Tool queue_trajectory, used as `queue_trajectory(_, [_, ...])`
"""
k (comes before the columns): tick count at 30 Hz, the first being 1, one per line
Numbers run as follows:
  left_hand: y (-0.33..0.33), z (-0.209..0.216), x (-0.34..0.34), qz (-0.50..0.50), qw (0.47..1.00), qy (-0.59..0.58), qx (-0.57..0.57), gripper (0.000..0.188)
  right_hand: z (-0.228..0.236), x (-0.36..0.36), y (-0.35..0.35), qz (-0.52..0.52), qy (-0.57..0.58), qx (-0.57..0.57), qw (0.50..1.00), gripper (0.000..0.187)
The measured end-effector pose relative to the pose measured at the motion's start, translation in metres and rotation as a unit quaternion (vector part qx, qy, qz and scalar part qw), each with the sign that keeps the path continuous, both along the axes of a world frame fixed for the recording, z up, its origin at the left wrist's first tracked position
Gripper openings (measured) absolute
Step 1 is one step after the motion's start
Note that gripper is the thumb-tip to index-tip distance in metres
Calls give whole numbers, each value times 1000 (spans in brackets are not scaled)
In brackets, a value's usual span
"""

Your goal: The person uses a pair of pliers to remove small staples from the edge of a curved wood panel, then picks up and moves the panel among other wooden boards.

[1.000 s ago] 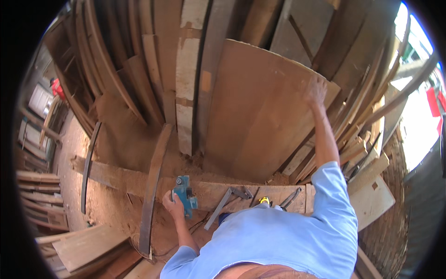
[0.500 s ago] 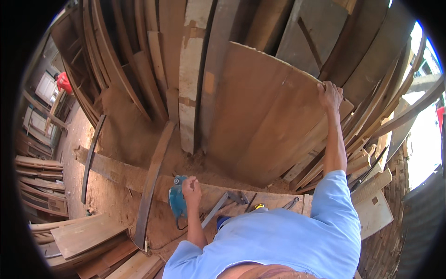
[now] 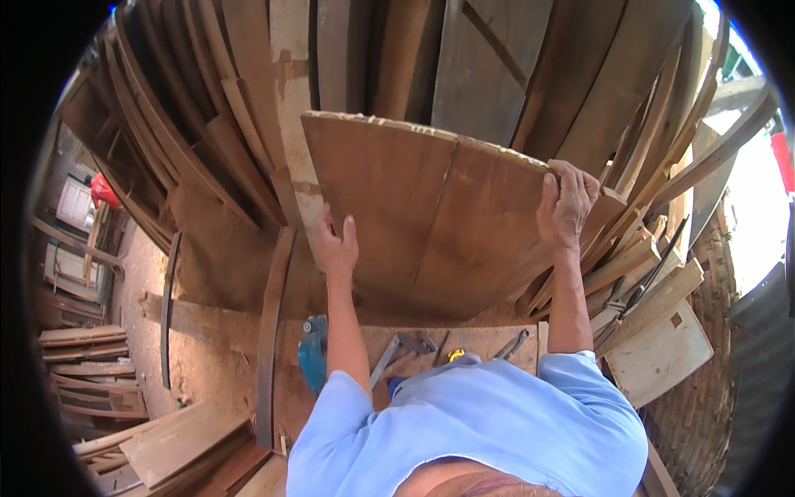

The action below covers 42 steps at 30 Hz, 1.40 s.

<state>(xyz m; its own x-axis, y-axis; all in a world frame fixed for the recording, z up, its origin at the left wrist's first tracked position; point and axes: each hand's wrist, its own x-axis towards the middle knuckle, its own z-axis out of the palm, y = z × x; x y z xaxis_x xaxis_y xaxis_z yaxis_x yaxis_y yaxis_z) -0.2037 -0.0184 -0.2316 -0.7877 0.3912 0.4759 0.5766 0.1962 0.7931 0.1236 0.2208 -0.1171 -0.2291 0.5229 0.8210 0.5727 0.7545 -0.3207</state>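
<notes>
A broad brown wooden panel [image 3: 414, 199] stands tilted in front of me, its upper edge rough and pale. My right hand [image 3: 569, 203] is closed over the panel's top right corner. My left hand [image 3: 338, 244] is raised beside the panel's left edge, thumb and fingers apart; whether it touches the wood I cannot tell. Below it, on the wooden bench [image 3: 489, 338], rests a teal power planer [image 3: 313, 352]. To the planer's right lie a metal square [image 3: 386, 358], a small yellow tool [image 3: 456, 354] and a dark metal hand tool [image 3: 513, 344].
Tall boards [image 3: 497, 66] lean behind the panel. A dark curved strip [image 3: 272, 331] crosses the bench's left part. Planks [image 3: 186, 439] are stacked at lower left, and mixed offcuts [image 3: 646, 273] crowd the right. A person in red [image 3: 103, 190] is far left.
My left hand has let go of the planer and risen to the panel's left edge. The panel has shifted left in view and its top edge tipped toward me, with my right hand still holding it.
</notes>
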Motion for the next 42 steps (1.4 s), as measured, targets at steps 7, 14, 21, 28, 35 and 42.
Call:
queue_trajectory(7, [0, 30, -21, 31, 997, 73, 22, 78, 7, 23, -41, 29, -19, -5, 999, 22])
queue_trajectory(14, [5, 43, -40, -92, 989, -61, 101, 70, 6, 33, -53, 49, -37, -8, 998, 29])
queue_trajectory(21, [-3, 7, -100, -181, 973, -138, 41, 58, -2, 37, -31, 22, -58, 12, 998, 33])
queue_trajectory(28, [22, -40, -69, -131, 967, -211, 49, 66, -16, 34, -11, -60, -62, -12, 996, 30])
queue_trajectory(35, [19, -41, -41, -117, 984, -101, 94, 59, -37, 51, 9, -94, -21, 99, 990, 34])
queue_trajectory(42, [-5, -19, -17, -146, 978, -102, 112, 60, -27, 60, -21, -110, -44, 69, 991, 36])
